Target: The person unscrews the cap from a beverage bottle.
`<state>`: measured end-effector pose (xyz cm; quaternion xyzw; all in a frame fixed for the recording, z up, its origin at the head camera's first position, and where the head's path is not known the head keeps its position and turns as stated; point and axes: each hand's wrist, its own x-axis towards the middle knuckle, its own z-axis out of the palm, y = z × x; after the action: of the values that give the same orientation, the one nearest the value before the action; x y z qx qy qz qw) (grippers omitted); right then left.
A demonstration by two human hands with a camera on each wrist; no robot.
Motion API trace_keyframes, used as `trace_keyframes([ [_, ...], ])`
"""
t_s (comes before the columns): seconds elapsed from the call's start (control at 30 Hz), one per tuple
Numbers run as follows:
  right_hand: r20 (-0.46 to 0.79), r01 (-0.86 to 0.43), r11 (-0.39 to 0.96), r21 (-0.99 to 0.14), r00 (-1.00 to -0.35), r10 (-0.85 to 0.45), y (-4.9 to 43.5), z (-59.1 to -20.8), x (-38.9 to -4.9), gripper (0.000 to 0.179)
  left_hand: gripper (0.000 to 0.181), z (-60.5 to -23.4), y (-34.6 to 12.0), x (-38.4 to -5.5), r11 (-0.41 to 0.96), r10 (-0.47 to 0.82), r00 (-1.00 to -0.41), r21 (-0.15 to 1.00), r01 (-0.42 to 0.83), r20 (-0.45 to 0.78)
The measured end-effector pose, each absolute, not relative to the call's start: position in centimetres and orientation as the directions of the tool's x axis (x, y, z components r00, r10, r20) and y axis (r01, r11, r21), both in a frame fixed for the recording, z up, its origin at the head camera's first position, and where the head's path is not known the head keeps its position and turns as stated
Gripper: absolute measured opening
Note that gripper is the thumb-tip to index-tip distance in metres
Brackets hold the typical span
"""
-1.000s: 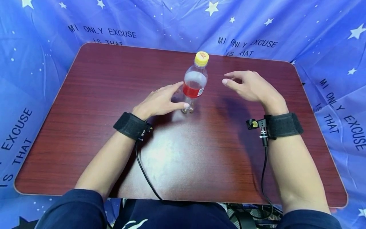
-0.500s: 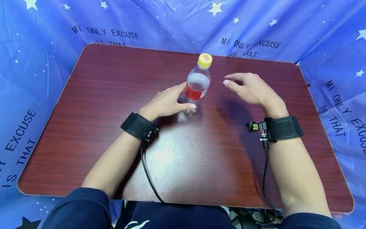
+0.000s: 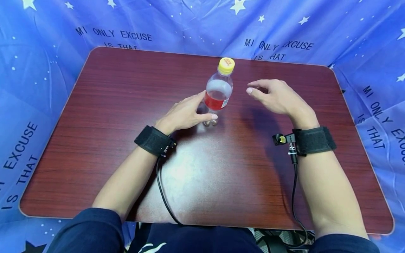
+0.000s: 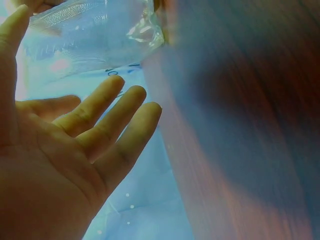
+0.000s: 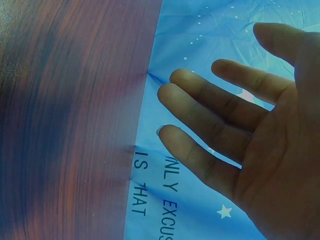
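A clear plastic bottle [image 3: 218, 91] with a yellow cap and a red label stands upright on the table. At its left side is my left hand [image 3: 185, 112], its thumb in front of the lower part of the bottle in the head view. The left wrist view shows the fingers [image 4: 132, 132] spread and fairly straight, with a gap to the bottle [image 4: 95, 37]. My right hand [image 3: 280, 96] hovers above the table to the right of the bottle, apart from it. In the right wrist view its fingers [image 5: 200, 117] are extended and hold nothing.
The dark red-brown wooden table [image 3: 104, 91] has rounded corners. Blue curtains [image 3: 190, 21] with white stars and lettering hang behind it and at both sides. Black wrist straps [image 3: 155, 140] carry cables [image 3: 162, 191] that run down over the table's front edge.
My left hand has moved slightly to the right, and its thumb now reaches further across the front of the bottle. The right hand has stayed nearly still. The head view has shifted a little.
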<state>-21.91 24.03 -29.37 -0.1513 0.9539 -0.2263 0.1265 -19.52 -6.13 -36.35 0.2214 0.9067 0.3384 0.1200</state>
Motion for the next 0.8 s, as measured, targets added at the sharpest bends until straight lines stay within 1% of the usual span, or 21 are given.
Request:
trace_keyframes([
  [0.13,-0.168,-0.236,0.851,-0.469,-0.922,-0.348,24.1,-29.0,-21.8,0.059,0.068,-36.4,-6.0,-19.5,0.655,0.495,-0.868,0.678,0.332,-0.053],
  [0.23,-0.17,-0.23,0.851,-0.471,-0.924,-0.344,24.1,-28.6,-21.7,0.06,0.062,-36.5,-5.9,-19.5,0.642,0.498,-0.867,0.685,0.345,-0.03],
  [0.43,-0.177,-0.219,0.849,-0.48,-0.924,-0.339,24.0,-28.1,-21.6,0.061,0.051,-36.7,-6.0,-19.5,0.58,0.497,-0.867,0.736,0.348,0.018],
  [0.53,-0.178,-0.22,0.849,-0.48,-0.923,-0.34,24.1,-28.2,-21.5,0.061,0.049,-36.8,-6.0,-19.4,0.582,0.482,-0.876,0.74,0.337,0.02],
  [0.8,-0.163,-0.229,0.843,-0.486,-0.924,-0.345,24.1,-28.2,-21.3,0.058,0.051,-36.8,-5.5,-19.2,0.629,0.451,-0.892,0.707,0.323,0.006],
])
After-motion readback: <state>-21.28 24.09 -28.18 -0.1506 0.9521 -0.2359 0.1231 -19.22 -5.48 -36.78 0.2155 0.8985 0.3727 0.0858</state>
